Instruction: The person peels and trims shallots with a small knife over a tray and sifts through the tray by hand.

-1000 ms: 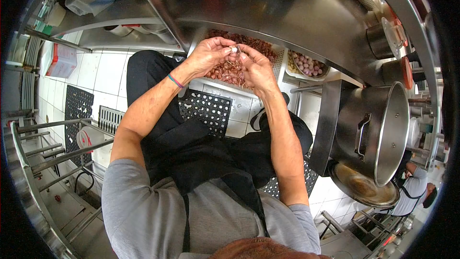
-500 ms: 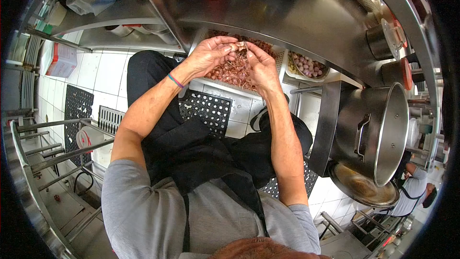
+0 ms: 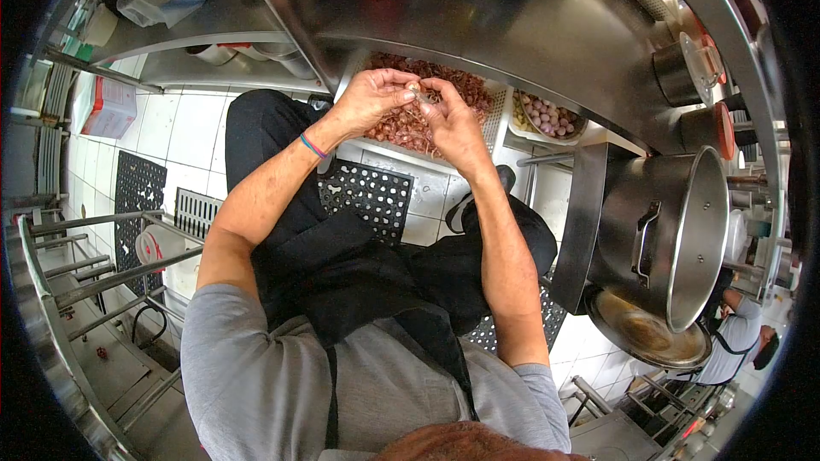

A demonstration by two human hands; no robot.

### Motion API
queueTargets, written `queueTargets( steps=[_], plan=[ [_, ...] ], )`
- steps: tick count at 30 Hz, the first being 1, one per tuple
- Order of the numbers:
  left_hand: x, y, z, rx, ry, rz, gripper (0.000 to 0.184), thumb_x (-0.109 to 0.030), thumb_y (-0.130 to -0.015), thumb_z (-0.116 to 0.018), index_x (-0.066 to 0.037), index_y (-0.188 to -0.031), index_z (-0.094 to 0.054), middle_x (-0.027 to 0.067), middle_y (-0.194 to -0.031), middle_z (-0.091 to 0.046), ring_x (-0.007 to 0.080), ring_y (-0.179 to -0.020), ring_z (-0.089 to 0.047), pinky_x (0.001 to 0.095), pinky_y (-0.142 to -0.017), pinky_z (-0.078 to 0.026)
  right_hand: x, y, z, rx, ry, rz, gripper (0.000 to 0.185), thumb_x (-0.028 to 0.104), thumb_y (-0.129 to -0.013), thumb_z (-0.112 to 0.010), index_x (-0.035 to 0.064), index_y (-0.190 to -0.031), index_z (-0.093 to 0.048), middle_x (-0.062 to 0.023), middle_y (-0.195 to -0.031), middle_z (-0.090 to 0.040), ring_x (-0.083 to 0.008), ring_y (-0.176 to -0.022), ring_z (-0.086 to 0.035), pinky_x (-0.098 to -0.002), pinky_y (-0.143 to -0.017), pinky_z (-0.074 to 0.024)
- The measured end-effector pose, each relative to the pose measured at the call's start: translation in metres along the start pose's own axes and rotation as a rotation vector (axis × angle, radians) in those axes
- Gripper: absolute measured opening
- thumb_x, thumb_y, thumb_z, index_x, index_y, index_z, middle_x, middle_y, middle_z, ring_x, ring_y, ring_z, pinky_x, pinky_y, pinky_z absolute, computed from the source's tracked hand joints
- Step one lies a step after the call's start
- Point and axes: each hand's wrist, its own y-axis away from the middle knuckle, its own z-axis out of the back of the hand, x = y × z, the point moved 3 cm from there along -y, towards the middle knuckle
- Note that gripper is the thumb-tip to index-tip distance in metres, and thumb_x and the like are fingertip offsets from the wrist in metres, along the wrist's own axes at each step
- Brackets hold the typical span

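My left hand (image 3: 373, 104) pinches a small shallot (image 3: 413, 86) between thumb and fingertips. Close beside it, my right hand (image 3: 455, 126) has thumb and forefinger closed at the shallot; a pale sliver shows there, but I cannot tell whether it is skin or a blade. Below both hands lies a pale plastic crate (image 3: 493, 138) filled with reddish-brown shallots (image 3: 398, 131) and loose skins. To its right, a smaller container holds peeled purple shallots (image 3: 551, 115), with paler pieces at its left side.
A steel shelf (image 3: 401, 21) overhangs the crate's far side. A large steel pot (image 3: 632, 239) and a round lid (image 3: 649, 333) stand at the right. A perforated black mat (image 3: 367, 196) covers tiles near my feet. Another person (image 3: 735, 337) is at far right.
My right hand has shifted slightly left and down, its fingers more bent around the shallot. The shallot has turned in my left fingertips, and more of the crate's contents show behind.
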Motion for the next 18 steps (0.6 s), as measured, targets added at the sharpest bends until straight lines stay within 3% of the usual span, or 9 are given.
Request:
queueTargets(
  steps=[3, 6, 9, 15, 18],
  plan=[
    [-0.002, 0.0, -0.002, 0.01, -0.038, -0.033, 0.031, -0.011, -0.09, -0.066, 0.001, -0.117, -0.058, 0.0049, -0.101, -0.067, 0.0083, -0.089, -0.063, 0.0204, -0.074, -0.053, 0.003, 0.001, -0.001, -0.027, 0.067, 0.029, 0.033, 0.011, -0.094, -0.058, 0.0122, -0.127, -0.051, -0.0015, -0.071, -0.052, -0.0104, -0.064, -0.048, -0.0285, -0.059, -0.0428],
    [-0.01, 0.006, -0.008, 0.031, -0.111, 0.022, 0.031, -0.013, -0.092, -0.064, 0.001, -0.119, -0.058, 0.0031, -0.097, -0.067, 0.0057, -0.083, -0.063, 0.017, -0.061, -0.05, 0.011, 0.003, 0.0, 0.035, 0.128, -0.043, 0.035, 0.011, -0.093, -0.057, 0.0132, -0.128, -0.049, -0.0215, -0.106, -0.066, -0.0329, -0.101, -0.065, -0.0429, -0.081, -0.051],
    [-0.013, 0.008, -0.01, 0.034, -0.12, 0.083, 0.03, -0.006, -0.092, -0.062, 0.005, -0.119, -0.057, 0.0063, -0.102, -0.065, 0.0086, -0.089, -0.061, 0.0227, -0.081, -0.051, 0.007, 0.002, -0.003, -0.013, 0.167, 0.075, 0.034, 0.012, -0.093, -0.059, 0.0131, -0.126, -0.051, -0.0096, -0.076, -0.061, -0.0191, -0.07, -0.06, -0.035, -0.065, -0.0487],
    [-0.007, 0.003, -0.007, 0.06, -0.109, 0.024, 0.03, -0.008, -0.092, -0.062, 0.004, -0.118, -0.057, 0.0057, -0.101, -0.065, 0.0081, -0.087, -0.061, 0.022, -0.079, -0.051, 0.001, 0.0, -0.008, -0.115, 0.232, 0.156, 0.029, 0.014, -0.093, -0.059, 0.0109, -0.121, -0.052, -0.0191, -0.087, -0.067, -0.0274, -0.081, -0.067, -0.0381, -0.068, -0.0498],
    [-0.016, 0.01, -0.015, 0.083, -0.12, 0.123, 0.033, -0.016, -0.091, -0.065, 0.001, -0.119, -0.058, 0.0025, -0.097, -0.066, 0.0064, -0.077, -0.059, 0.0188, -0.068, -0.05, 0.003, -0.003, -0.005, -0.091, 0.239, 0.107, 0.027, 0.013, -0.093, -0.057, 0.0107, -0.119, -0.051, -0.0216, -0.092, -0.067, -0.0392, -0.087, -0.066, -0.0455, -0.072, -0.0504]
  ],
)
